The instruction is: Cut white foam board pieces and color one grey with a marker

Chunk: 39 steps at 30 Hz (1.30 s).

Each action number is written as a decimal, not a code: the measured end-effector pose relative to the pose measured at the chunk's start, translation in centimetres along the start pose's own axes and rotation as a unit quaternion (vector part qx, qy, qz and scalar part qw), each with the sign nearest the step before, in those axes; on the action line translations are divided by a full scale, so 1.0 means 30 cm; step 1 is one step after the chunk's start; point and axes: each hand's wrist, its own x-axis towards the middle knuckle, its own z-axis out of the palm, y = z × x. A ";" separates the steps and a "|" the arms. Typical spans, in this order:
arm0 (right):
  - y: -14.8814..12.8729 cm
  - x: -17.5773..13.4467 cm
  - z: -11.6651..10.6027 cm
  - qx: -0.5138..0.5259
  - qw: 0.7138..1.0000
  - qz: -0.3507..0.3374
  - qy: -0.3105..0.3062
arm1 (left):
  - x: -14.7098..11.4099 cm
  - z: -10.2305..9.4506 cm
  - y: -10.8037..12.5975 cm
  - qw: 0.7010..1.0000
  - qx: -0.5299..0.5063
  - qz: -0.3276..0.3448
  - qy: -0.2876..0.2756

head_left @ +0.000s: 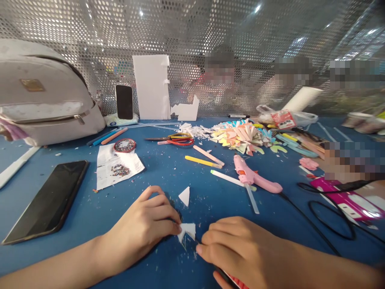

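Note:
My left hand (150, 220) is closed, its curled fingertips pinning a small notched piece of white foam board (189, 228) to the blue table. My right hand (240, 245) is closed around a craft knife (226, 277) with a black and red handle, mostly hidden under the palm. Its thin tip points at the right side of the board piece. Just beyond lies a loose white triangle (185, 196) of the same material. Fine shavings and cut marks surround both pieces.
A pink glue gun (255, 176) with a black cord lies to the right, beside several markers (203, 161). Farther back are scissors (177, 139) and a heap of coloured scraps (240, 134). At left are a phone (48, 200), a bead-strewn paper (105, 172) and a backpack (48, 96).

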 end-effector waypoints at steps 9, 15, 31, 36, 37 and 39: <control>-0.040 0.003 0.021 -0.010 0.997 0.052 0.050 | -0.001 0.006 -0.003 1.000 -0.003 0.007 0.008; -0.021 -0.007 0.030 0.009 0.998 0.038 0.056 | -0.002 0.010 -0.002 1.000 -0.001 0.008 0.007; -0.032 0.004 0.012 0.087 0.988 0.092 0.091 | -0.007 0.005 0.009 0.999 0.031 0.009 0.001; -0.036 0.001 0.003 0.102 0.986 0.092 0.093 | -0.008 0.005 0.011 0.999 0.045 0.010 -0.012; -0.036 0.001 0.003 0.102 0.986 0.089 0.095 | -0.009 0.004 0.012 0.999 0.045 0.010 -0.012; -0.038 -0.001 0.005 0.094 0.988 0.079 0.099 | -0.010 0.003 0.012 0.999 0.044 0.009 -0.012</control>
